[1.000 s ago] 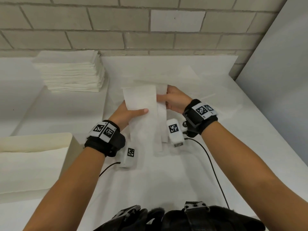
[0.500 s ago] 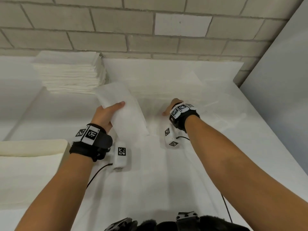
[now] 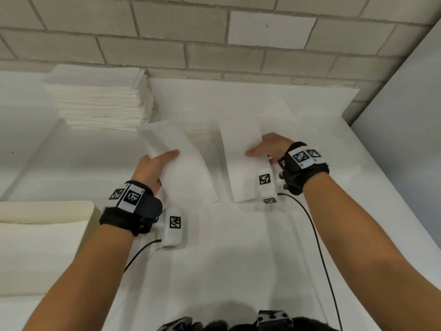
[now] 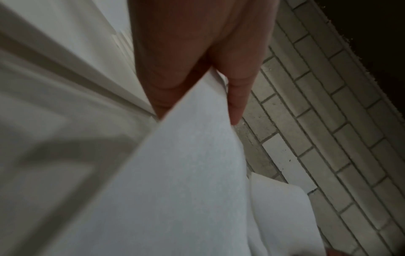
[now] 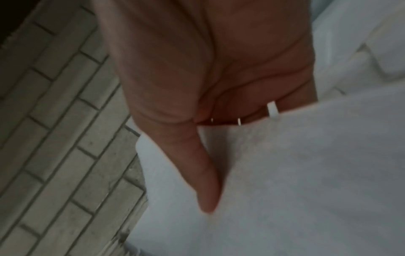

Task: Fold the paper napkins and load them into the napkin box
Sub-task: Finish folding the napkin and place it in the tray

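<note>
Brick wall behind white counter (image 3: 238,259). Left hand (image 3: 152,168) pinches one folded napkin (image 3: 181,163), thumb on top; right hand (image 3: 269,149) pinches another napkin (image 3: 241,163). Long axes run away from person. Napkin box (image 3: 45,211), apparently, lies nearer left hand.

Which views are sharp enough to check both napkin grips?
Head view: bright and mostly sharp, brick lines bowed by the wide lens; left hand and right hand each hold a napkin, white on white. Left wrist view: dim, motion-smeared, thumb readable. Right wrist view: dim, soft, thumb lying on a napkin.
</note>
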The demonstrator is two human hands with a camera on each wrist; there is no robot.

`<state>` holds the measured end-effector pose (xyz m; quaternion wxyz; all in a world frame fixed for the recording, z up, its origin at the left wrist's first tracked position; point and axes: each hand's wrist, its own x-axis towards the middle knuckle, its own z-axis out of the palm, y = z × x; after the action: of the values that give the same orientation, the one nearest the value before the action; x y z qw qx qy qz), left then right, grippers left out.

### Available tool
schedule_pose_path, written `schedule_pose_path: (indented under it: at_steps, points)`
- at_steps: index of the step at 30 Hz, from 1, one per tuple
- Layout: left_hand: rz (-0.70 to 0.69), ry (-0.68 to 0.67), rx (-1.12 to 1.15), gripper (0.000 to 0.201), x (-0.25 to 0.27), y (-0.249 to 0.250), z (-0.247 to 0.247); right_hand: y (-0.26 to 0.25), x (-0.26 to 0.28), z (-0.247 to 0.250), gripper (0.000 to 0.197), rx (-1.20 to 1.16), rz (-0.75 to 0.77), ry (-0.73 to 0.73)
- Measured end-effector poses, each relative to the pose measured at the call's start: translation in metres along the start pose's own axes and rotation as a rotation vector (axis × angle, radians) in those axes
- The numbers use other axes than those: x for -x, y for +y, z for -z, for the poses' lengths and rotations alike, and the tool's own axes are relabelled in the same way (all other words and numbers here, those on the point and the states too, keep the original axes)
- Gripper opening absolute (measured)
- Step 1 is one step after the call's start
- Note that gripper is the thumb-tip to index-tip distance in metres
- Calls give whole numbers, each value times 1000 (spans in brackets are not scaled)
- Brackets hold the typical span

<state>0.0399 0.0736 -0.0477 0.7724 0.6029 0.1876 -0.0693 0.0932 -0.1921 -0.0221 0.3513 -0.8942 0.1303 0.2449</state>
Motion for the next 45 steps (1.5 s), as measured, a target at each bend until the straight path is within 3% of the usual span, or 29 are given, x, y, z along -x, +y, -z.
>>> schedule_pose_path:
  at_steps: [3,13,18,22,25,30,34,38,45]
  points:
    - [-25,65,-2,36,-2,3,0,-9,-6,6,64,122,38,13]
    - [-36,115,24,40,-10,3,2,-70,-64,-8,46,519,248,132]
    - [-46,140,32,37,-15,6,-3,-75,-88,-22,33,619,272,124]
    - [-49,158,22,33,-17,6,-4,-69,-94,-23,39,705,324,139]
    - [-54,157,16,31,-16,6,-4,-63,-87,-24,14,764,379,127]
    - [-62,171,27,30,-16,5,-1,-60,-67,-14,9,710,404,-19]
    - [-50,177,13,32,-16,4,2,-77,-75,-2,31,639,419,-48]
    - [-43,205,9,37,-19,5,9,-91,-91,-14,39,564,393,-137]
    - [-52,273,39,33,-22,5,22,-96,-101,-23,27,687,447,-44]
